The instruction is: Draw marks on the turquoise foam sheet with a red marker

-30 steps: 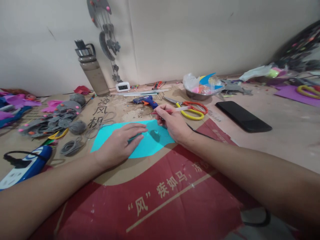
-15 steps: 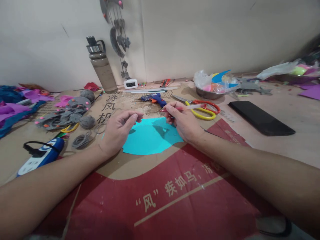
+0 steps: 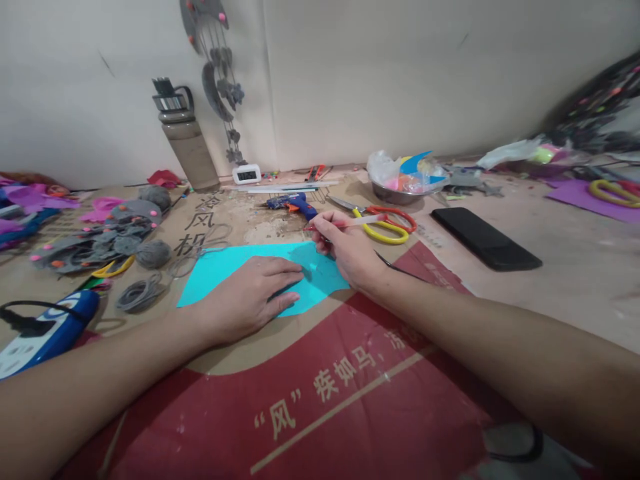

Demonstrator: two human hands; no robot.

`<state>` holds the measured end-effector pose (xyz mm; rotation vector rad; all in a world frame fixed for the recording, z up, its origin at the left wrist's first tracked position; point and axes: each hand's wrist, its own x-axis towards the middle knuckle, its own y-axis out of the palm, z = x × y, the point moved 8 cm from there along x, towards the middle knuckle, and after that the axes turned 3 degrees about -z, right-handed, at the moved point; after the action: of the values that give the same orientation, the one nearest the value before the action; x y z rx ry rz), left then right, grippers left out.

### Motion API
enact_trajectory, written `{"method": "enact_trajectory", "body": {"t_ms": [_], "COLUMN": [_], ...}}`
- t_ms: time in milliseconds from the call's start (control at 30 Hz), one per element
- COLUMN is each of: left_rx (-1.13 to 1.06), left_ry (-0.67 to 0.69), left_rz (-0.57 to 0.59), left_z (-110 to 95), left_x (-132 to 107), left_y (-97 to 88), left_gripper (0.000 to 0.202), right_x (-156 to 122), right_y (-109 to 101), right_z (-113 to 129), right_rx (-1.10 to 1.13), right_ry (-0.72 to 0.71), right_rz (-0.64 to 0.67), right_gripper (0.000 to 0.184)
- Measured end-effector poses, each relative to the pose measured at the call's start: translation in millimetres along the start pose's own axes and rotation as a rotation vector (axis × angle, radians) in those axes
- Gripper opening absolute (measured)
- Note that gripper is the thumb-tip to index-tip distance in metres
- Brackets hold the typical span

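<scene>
A bright turquoise sheet (image 3: 220,268), felt or paper, lies on the cardboard in front of me. My left hand (image 3: 260,290) rests flat on it, fingers stretched to the right and holding nothing. Above the sheet's right end, my right hand (image 3: 345,250) pinches a pen (image 3: 367,221) with a red tip and a clear barrel. The pen's tip points left, and it seems to be held off the sheet. Just beyond that hand lie scissors (image 3: 387,231) with red and yellow handles, and a blue glue gun (image 3: 295,203).
A black phone (image 3: 485,237) lies to the right. Behind it stands a metal bowl (image 3: 400,195) of plastic bags and scraps. On the left are a power strip (image 3: 47,333), a grey yarn ball (image 3: 153,254) and felt pieces (image 3: 105,233). A bottle (image 3: 190,153) and small clock (image 3: 247,175) stand near the wall.
My left hand has come down flat onto the turquoise sheet, its fingers now straighter. My right hand keeps the pen near the sheet's right end. The whole view has shifted a little.
</scene>
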<state>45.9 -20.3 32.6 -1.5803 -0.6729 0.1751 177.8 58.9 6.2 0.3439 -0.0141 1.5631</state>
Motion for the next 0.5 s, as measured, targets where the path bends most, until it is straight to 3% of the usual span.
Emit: {"method": "enact_trajectory", "body": {"t_ms": [500], "left_rx": [0.044], "left_ry": [-0.011], "left_rz": [0.006], "left_z": [1.2], "left_x": [-1.1], "left_y": [-0.6], "left_gripper": [0.032], "right_x": [0.9], "right_y": [1.6], "right_z": [1.6], "right_rx": [-0.070], "right_ry": [-0.009], "right_rz": [0.015], "right_gripper": [0.020]}}
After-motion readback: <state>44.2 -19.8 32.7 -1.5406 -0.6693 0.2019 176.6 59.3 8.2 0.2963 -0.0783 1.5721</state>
